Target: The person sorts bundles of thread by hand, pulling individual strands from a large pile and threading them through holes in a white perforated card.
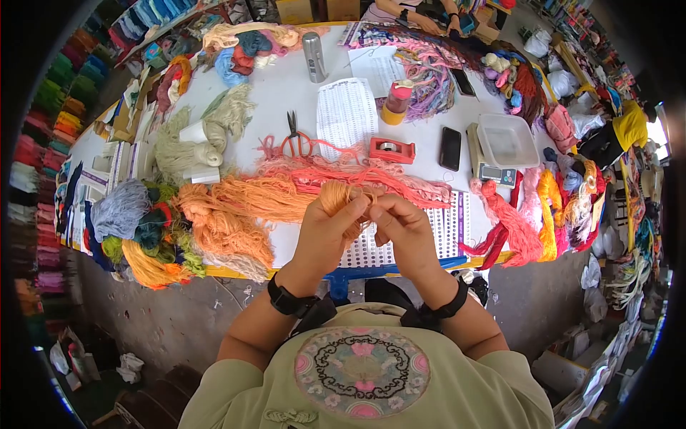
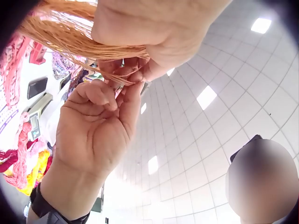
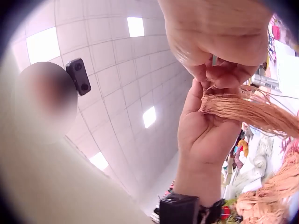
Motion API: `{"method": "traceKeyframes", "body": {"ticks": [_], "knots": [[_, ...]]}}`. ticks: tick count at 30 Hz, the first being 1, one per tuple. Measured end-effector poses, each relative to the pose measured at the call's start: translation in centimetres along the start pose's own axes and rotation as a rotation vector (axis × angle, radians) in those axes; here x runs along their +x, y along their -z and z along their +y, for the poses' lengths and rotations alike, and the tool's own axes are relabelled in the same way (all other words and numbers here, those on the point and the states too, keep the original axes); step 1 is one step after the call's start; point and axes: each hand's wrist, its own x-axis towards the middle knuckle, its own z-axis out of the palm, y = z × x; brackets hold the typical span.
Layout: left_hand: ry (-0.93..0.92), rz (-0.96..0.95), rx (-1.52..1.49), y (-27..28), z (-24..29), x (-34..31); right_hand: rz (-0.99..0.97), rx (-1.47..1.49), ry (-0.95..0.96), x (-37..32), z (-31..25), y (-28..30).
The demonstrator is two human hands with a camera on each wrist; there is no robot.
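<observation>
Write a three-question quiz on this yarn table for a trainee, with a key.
1. What does the left hand hold?
A) scissors
B) orange yarn
C) a bottle

2. True or false: the right hand is raised beside the left, its fingers also at the orange yarn.

3. Fill in: between the red tape dispenser and the scale lies a black ___.

Key: 1. B; 2. True; 3. phone.

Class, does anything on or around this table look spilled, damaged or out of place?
Nothing looks plainly spilled or damaged. Slightly untidy: yellow yarn droops past the front edge of the table at left and might snag; a crumpled white item lies on the floor. The held orange yarn shows no obvious damage.
</observation>
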Motion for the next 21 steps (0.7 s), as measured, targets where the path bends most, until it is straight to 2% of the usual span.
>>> {"method": "traceKeyframes", "body": {"ticks": [1, 2, 4, 8, 11, 13, 21], "knots": [[0.014, -0.002, -0.057, -0.2, 0.2, 0.0, 0.043, 0.141, -0.089, 0.0, 0.0, 0.0], [0.014, -0.002, -0.057, -0.4, 0.2, 0.0, 0.043, 0.141, -0.089, 0.1, -0.3, 0.1], [0.019, 0.015, -0.068, -0.6, 0.3, 0.0, 0.059, 0.345, -0.145, 0.5, -0.9, 0.1], [0.043, 0.050, -0.133, -0.6, 0.3, -0.2, 0.013, 0.173, -0.172, 0.6, -0.8, -0.1], [0.064, -0.014, -0.034, -0.5, 0.5, -0.3, -0.001, 0.022, -0.133, 0.6, -0.1, -0.5], [0.107, -0.077, 0.319, 0.5, 0.0, -0.5, -0.004, 0.039, -0.120, 0.6, 0.0, -0.9], [0.092, -0.040, 0.182, 0.3, -0.2, -0.7, 0.016, 0.090, -0.170, 0.7, 0.3, -0.7]]}}
